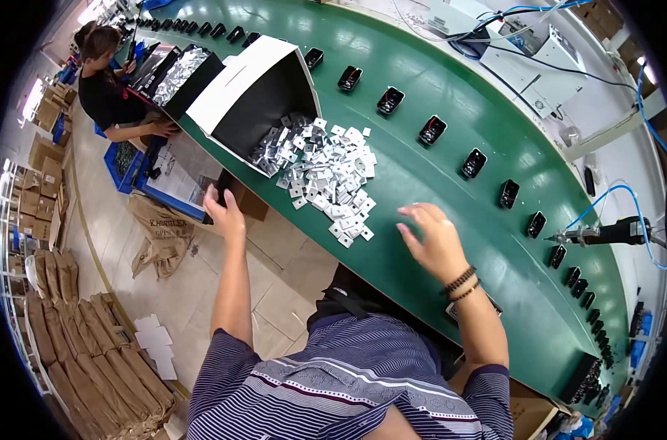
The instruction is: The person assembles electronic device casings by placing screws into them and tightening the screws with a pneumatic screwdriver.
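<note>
Small square silver metal plates (326, 176) spill from a black-and-white bin (256, 92); right hand (432, 238) hovers spread, empty.

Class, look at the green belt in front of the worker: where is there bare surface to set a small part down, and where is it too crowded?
Bare belt lies between the pile of metal plates and the row of black housings, and under the right hand. Crowded: the pile at the black bin's mouth. The left hand is at the belt edge.

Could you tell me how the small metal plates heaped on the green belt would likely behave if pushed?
The metal plates look thin, flat and shiny, so they would probably slide and scatter rather than roll. Each seems stiff and light. The loose heap beside the tipped box would likely spread.
</note>
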Demonstrator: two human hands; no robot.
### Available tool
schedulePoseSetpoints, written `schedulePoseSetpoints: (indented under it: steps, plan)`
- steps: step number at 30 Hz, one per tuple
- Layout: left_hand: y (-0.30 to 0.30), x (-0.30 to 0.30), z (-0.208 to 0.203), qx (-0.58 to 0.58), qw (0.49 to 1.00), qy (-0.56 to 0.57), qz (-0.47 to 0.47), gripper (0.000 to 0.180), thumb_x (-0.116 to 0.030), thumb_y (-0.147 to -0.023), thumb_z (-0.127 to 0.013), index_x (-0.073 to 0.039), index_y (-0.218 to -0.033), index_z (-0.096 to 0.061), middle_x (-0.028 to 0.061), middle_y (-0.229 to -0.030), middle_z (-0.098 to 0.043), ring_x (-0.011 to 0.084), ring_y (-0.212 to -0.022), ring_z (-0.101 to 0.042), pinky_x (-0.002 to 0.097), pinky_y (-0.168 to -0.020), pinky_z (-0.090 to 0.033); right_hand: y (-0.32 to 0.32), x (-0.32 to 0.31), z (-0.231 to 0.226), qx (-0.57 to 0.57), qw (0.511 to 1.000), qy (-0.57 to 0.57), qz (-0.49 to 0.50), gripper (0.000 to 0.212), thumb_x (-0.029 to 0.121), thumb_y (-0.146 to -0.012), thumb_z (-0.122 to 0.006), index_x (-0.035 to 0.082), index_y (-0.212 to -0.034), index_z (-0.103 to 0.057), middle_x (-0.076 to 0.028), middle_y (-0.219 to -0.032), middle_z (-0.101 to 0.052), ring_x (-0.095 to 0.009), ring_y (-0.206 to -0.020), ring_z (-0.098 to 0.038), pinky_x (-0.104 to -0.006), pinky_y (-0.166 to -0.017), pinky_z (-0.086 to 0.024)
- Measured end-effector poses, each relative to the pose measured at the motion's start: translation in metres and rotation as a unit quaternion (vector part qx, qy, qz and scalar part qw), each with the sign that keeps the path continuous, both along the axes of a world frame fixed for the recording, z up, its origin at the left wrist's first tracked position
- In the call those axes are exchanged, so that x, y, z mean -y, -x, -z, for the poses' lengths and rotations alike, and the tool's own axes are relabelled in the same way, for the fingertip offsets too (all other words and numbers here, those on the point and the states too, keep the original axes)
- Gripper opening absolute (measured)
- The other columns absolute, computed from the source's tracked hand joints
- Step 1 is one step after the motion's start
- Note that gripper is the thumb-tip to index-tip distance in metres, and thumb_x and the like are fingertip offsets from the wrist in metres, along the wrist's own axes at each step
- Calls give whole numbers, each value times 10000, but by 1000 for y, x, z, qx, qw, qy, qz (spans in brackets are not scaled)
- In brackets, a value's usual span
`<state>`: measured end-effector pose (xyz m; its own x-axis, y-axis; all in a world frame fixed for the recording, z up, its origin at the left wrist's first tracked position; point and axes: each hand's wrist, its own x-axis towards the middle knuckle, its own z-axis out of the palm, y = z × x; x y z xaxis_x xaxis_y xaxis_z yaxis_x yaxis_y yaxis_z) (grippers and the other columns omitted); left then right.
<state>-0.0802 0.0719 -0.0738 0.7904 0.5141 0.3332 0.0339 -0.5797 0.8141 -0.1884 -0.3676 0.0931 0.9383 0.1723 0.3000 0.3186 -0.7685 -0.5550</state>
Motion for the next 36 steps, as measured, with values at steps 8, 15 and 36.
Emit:
schedulePoseSetpoints:
  steps: [8, 15, 36]
  plan:
    - [-194, -49, -4, -95, 966, -106, -217, 643, -426, -1004, -593, -71, -1475, -335, 209, -1412, -479, 444, -1274, -531, 560, -1067, -436, -54, -32, 53, 20, 993, 2, -115, 289, 22, -838, -753, 61, -1119, -695, -63, -1145, -721, -257, -965, -680, -350, -846, -552]
    - [-204, -67, -8, -228, 948, 222, -6, 636, -454, -1033, -559, -74, -1489, -332, 187, -1519, -422, 361, -1384, -491, 530, -1103, -438, -50, -15, 55, -1, 996, -1, -89, 261, 2, -831, -751, 54, -1079, -689, -46, -1125, -720, -243, -930, -667, -344, -831, -552]
    - [-187, 1, -93, 19, 578, 687, 439, 770, -652, -1055, -292, -142, -1632, -298, 161, -1636, -380, 399, -1462, -417, 629, -1164, -362, -361, -45, 51, 191, 959, 174, 119, 100, 38, -790, -688, 41, -876, -637, -107, -977, -699, -298, -849, -671, -375, -770, -554]
